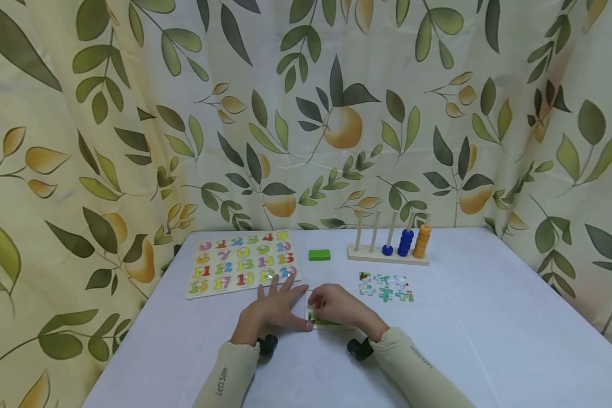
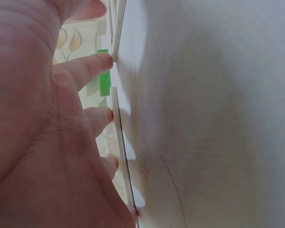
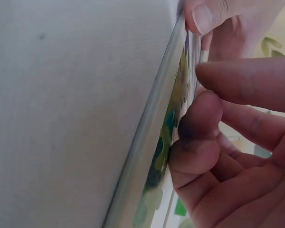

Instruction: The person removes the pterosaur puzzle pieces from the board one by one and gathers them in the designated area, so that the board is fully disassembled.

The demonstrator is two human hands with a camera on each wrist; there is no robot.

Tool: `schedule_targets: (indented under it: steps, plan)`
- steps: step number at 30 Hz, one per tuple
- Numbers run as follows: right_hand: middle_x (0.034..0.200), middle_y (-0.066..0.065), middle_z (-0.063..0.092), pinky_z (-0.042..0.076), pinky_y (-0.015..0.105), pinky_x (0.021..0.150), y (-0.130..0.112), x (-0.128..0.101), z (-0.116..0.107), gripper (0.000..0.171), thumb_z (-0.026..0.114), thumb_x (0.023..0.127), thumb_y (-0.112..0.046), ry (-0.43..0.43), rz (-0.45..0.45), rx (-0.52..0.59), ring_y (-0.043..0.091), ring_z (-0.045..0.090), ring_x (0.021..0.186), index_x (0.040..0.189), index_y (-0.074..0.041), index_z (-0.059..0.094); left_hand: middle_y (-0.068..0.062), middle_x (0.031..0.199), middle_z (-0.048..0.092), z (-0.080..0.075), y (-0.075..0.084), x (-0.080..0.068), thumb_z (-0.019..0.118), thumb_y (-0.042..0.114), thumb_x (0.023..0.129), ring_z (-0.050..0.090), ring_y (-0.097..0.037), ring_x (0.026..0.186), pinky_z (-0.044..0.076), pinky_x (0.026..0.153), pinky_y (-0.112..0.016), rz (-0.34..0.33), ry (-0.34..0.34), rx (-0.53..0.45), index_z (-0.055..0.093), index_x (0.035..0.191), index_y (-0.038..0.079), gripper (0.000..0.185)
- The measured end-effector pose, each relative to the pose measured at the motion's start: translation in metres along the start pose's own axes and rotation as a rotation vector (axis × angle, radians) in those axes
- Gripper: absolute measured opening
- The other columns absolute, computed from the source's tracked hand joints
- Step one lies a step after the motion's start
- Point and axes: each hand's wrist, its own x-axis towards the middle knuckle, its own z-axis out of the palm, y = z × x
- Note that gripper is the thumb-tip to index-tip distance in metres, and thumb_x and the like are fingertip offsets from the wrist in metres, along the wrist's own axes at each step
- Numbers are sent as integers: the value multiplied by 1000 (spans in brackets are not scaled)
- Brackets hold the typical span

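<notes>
Jigsaw tray point(image 1: 322, 322) at front centre of bench point(image 1: 489, 340), between hands. Left hand point(image 1: 275, 309) flat, fingers spread, steadying tray's left edge. Right hand point(image 1: 336, 305) curled, fingertips pressing piece into tray. Advisable: press evenly, tray kept still. Loose pieces point(image 1: 386, 287) near right.

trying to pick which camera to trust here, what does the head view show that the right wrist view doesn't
Only the head view shows the whole layout: the number board, the green block, the ring stacker, the loose jigsaw pieces, and the left hand spread flat.

Only the right wrist view shows the right hand's fingertips pressed against the picture face of the puzzle tray, seen edge-on.

Both show the right hand on that tray, the white table, and the leaf-print curtain.
</notes>
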Motion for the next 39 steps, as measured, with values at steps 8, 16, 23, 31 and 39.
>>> schedule_targets:
  steps: [8,16,23,31,39]
  plan:
    - [93,2,69,55,42,84,1,-3,-5,19,76,85,7,-38,33,-41,19,59,87,102,-2,77,-7,180,8,-1,0,2,86,63,82,-6,-44,162,-7,122,-74,-7,-4,-26,42,166,30,100]
    - [92,2,67,51,42,81,2,-5,-6,20,74,86,8,-65,53,-8,21,57,87,102,-3,75,-7,180,8,4,-7,7,86,66,80,-7,-46,162,-10,120,-76,-2,4,-39,42,166,32,103]
    - [95,5,65,50,44,82,0,-6,-5,23,72,85,10,-77,62,25,22,56,88,104,-3,72,-7,180,9,1,-1,1,86,61,84,-6,-45,162,-8,122,-74,-11,0,-28,42,166,29,98]
    - [96,5,62,49,40,79,4,-7,-4,28,69,84,11,-68,54,36,23,55,88,106,-5,67,-7,180,11,0,-1,1,86,64,82,-6,-45,162,-8,121,-75,2,-3,-48,43,166,30,100]
    - [98,4,65,50,40,78,6,-9,-5,23,69,88,9,-48,31,87,22,57,88,106,-5,65,-7,180,10,0,-1,2,85,62,84,-6,-45,162,-8,121,-75,4,-10,-28,43,166,30,98]
